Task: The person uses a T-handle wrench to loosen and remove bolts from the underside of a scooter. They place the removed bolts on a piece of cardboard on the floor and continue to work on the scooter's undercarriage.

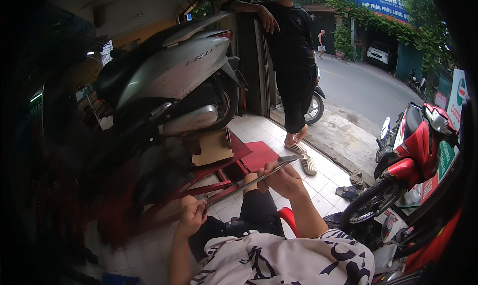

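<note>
A long, thin metal rod (241, 189) slants across in front of me, its thicker end up to the right. What kind of tool it is, I cannot make out. My left hand (191, 218) is closed around its lower end, above my left knee. Near the upper end, my right hand (285, 181) grips it with bent fingers. Beyond my hands, a red lift platform (256, 155) carries a grey and black scooter (172, 71). A flat piece of brown cardboard (213, 148) lies under the scooter's rear wheel area.
A person in black (294, 51) leans by the doorway, wearing light clogs (308, 164). At the right stands a red motorbike (398, 170) beside dark rags (351, 193) on the white tiled floor (326, 183). I sit on something red (288, 220). A blue object (119, 279) is at the lower left.
</note>
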`<state>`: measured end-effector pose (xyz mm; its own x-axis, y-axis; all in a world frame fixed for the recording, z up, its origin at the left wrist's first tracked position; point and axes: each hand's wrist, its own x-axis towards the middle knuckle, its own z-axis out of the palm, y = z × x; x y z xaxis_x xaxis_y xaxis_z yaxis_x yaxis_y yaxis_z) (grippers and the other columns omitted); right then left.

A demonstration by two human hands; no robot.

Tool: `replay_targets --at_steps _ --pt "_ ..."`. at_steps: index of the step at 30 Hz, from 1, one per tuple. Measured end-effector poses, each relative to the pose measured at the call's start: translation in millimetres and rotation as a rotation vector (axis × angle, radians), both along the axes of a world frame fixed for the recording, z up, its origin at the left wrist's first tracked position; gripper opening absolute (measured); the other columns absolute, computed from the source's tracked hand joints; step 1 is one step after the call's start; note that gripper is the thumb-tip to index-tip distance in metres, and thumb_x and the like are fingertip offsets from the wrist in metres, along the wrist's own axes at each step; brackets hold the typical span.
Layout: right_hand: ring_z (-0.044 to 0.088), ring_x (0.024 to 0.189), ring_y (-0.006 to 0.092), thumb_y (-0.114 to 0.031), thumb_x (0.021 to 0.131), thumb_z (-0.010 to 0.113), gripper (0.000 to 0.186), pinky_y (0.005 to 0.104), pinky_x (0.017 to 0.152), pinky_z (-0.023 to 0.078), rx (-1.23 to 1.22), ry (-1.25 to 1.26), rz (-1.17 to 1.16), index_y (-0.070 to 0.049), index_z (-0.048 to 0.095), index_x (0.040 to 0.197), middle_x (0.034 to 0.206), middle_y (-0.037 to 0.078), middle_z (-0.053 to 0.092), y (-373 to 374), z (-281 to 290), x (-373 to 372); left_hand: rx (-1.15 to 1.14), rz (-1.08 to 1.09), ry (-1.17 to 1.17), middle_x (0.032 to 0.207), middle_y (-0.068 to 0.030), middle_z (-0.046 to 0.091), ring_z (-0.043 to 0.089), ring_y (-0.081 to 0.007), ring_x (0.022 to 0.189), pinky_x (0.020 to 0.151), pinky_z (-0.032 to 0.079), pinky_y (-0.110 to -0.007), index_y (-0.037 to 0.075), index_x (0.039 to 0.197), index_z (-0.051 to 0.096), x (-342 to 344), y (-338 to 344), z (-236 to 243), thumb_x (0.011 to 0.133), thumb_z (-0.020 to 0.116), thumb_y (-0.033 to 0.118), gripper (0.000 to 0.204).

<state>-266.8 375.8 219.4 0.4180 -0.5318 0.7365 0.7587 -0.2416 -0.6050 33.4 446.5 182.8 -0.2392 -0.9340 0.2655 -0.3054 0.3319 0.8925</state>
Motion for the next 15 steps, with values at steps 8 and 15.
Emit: replay_targets --at_steps 8,15 --pt "0.046 0.069 0.0238 -0.057 0.096 0.029 0.063 0.0332 0.070 0.038 -0.516 0.201 -0.143 0.001 0.052 0.086 0.069 0.005 0.043 27 -12 82 0.565 -0.578 0.903 0.065 0.0048 0.036 0.033 -0.0063 0.051 0.045 0.025 -0.022 0.009 0.080 0.054 -51 8 -40 0.096 0.051 0.038 0.034" --pt "0.036 0.055 0.0157 -0.047 0.101 0.027 0.058 0.0301 0.052 0.032 0.010 0.435 -0.004 -0.007 0.028 0.059 0.059 0.001 0.034 -13 -68 85 0.386 -0.314 0.400 0.097 -0.0061 0.061 0.061 -0.0147 0.081 0.063 0.046 -0.024 0.006 0.112 0.054 -47 -6 -29 0.096 0.049 0.038 0.036"
